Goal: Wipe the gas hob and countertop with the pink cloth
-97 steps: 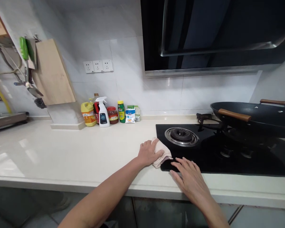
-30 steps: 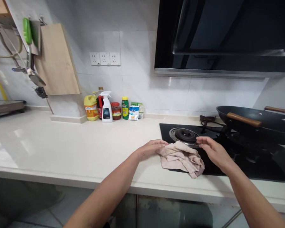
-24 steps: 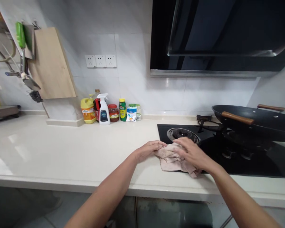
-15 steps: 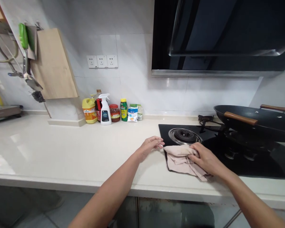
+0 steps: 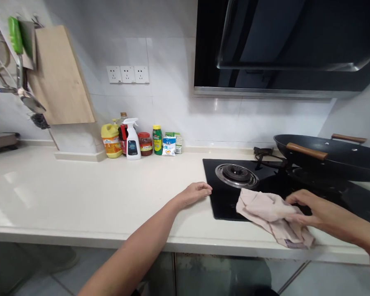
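Observation:
A crumpled pale pink cloth (image 5: 269,209) lies across the front edge of the black glass hob (image 5: 225,209), partly over the white counter. My right hand (image 5: 308,207) pinches its right part between thumb and fingers. At the hob's left edge rests my left hand (image 5: 195,194), loosely curled, with nothing visible in it. Behind the cloth sits a round burner (image 5: 237,174) with a metal ring. To the right, a large dark wok (image 5: 351,158) with wooden handles stands on the hob.
Along the wall stand a yellow jug (image 5: 111,141), a white spray bottle (image 5: 132,139), a red-lidded jar (image 5: 145,144), a green bottle (image 5: 157,140) and a small packet (image 5: 169,146). A range hood (image 5: 274,49) overhangs the hob. A cutting board (image 5: 63,78) hangs at left.
My right hand has drawn the cloth rightward and toward me, uncovering the hob's front left corner. My left hand stays by the hob's left edge. The view has shifted slightly.

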The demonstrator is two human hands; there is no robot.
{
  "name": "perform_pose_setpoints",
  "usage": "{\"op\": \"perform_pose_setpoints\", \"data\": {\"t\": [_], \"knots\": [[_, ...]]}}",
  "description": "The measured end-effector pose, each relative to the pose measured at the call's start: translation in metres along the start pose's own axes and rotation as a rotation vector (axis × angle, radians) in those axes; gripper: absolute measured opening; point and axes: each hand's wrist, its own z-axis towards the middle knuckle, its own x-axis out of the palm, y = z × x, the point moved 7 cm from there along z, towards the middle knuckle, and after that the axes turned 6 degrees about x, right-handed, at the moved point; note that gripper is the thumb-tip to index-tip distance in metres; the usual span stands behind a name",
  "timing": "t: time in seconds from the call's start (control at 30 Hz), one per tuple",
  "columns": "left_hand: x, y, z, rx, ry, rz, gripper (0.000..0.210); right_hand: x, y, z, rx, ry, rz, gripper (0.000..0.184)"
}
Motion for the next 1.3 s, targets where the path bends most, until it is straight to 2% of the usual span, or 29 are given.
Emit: {"op": "perform_pose_setpoints", "data": {"t": [0.03, 0.1, 0.17, 0.2, 0.3, 0.47, 0.6, 0.67, 0.73, 0.83, 1.0, 1.1, 1.2, 1.3], "knots": [[0.000, 0.000, 0.000, 0.002, 0.003, 0.004, 0.027, 0.007, 0.016, 0.000, -0.048, 0.077, 0.006, 0.044], [0.000, -0.001, 0.000, 0.009, 0.009, 0.010, 0.026, 0.022, 0.049, 0.001, -0.117, 0.104, -0.011, 0.046], [-0.001, -0.002, 0.000, 0.021, 0.012, 0.014, 0.026, 0.051, 0.080, 0.001, -0.194, 0.162, -0.116, 0.044], [0.000, -0.002, -0.001, 0.027, 0.013, 0.017, 0.026, 0.065, 0.092, 0.001, -0.218, 0.150, -0.201, 0.042], [0.001, -0.004, -0.001, 0.039, 0.016, 0.023, 0.027, 0.089, 0.113, 0.004, -0.236, -0.020, -0.377, 0.038], [0.000, -0.003, 0.003, 0.056, -0.023, 0.023, 0.028, 0.106, 0.145, 0.009, -0.304, -0.063, -0.413, 0.036], [-0.004, -0.004, 0.004, 0.081, -0.072, 0.026, 0.029, 0.113, 0.187, 0.009, -0.484, -0.050, -0.291, 0.038], [-0.006, -0.005, 0.004, 0.084, -0.084, 0.034, 0.029, 0.115, 0.197, 0.008, -0.560, -0.009, -0.215, 0.039], [-0.007, -0.005, 0.003, 0.079, -0.087, 0.045, 0.029, 0.115, 0.193, 0.010, -0.595, 0.042, -0.166, 0.040], [-0.007, -0.004, 0.003, 0.070, -0.079, 0.062, 0.027, 0.110, 0.160, 0.018, -0.556, 0.059, -0.177, 0.039], [-0.003, -0.002, 0.003, 0.047, -0.044, 0.087, 0.023, 0.085, 0.057, 0.028, -0.230, -0.120, -0.340, 0.041], [-0.002, -0.002, 0.003, 0.044, -0.029, 0.109, 0.023, 0.073, 0.014, 0.027, -0.093, -0.174, -0.380, 0.047], [-0.002, -0.004, 0.002, 0.057, -0.029, 0.126, 0.023, 0.068, 0.004, 0.025, -0.040, -0.176, -0.375, 0.052], [-0.001, -0.006, 0.001, 0.074, -0.027, 0.151, 0.023, 0.068, 0.017, 0.022, -0.026, -0.163, -0.431, 0.045]]}}
